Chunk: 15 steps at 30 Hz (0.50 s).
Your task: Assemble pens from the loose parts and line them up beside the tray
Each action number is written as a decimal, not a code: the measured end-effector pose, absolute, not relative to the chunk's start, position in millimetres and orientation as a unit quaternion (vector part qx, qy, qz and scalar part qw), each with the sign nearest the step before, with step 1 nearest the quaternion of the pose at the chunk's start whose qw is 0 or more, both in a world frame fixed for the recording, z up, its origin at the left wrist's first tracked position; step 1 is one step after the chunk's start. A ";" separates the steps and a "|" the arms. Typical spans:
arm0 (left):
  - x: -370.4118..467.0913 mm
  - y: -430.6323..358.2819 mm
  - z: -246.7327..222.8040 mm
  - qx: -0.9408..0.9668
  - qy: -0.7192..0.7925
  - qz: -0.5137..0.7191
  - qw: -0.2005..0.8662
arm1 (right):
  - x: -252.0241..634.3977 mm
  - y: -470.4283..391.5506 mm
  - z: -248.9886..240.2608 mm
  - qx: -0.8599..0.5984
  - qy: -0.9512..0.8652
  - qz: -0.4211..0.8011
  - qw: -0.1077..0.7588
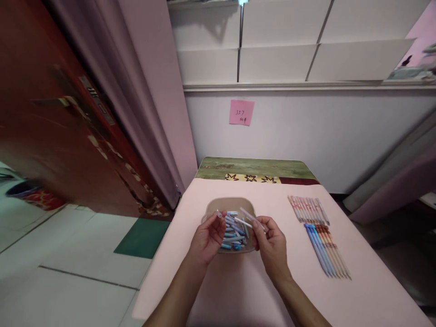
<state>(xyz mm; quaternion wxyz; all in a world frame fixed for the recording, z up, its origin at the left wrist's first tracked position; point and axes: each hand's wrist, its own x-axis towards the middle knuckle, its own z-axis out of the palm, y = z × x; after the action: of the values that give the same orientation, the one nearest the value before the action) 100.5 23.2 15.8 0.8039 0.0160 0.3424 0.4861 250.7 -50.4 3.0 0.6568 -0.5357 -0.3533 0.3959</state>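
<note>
My left hand [207,238] pinches a small translucent pen piece [219,214] over the left side of a beige bin [231,200]. Whether that piece is a cap or a grip, I cannot tell. Held in my right hand [272,243], at the bin's right side, are a thin white stick like a pen refill [242,222] and a clear pinkish pen barrel [250,215]. Their lower ends are hidden by the fingers. Loose blue and white pen parts [233,234] lie jumbled in the bin below both hands.
To the right on the pink tabletop [163,281] lie a row of pinkish pens [308,210] and a row of blue and brown pens [327,252]. A pink note [241,112] is stuck on the wall behind. A wooden door [68,113] stands at left.
</note>
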 end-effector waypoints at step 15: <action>111.6 9.9 10.3 0.213 0.352 0.542 0.732 | 250.1 -57.0 0.8 -0.602 -0.429 0.302 0.602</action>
<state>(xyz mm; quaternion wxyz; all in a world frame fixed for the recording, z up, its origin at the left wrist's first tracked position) 111.6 9.9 10.3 0.7323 0.2135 0.3524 0.5421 250.1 -57.0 0.8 0.6017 -0.6024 -0.4286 0.3024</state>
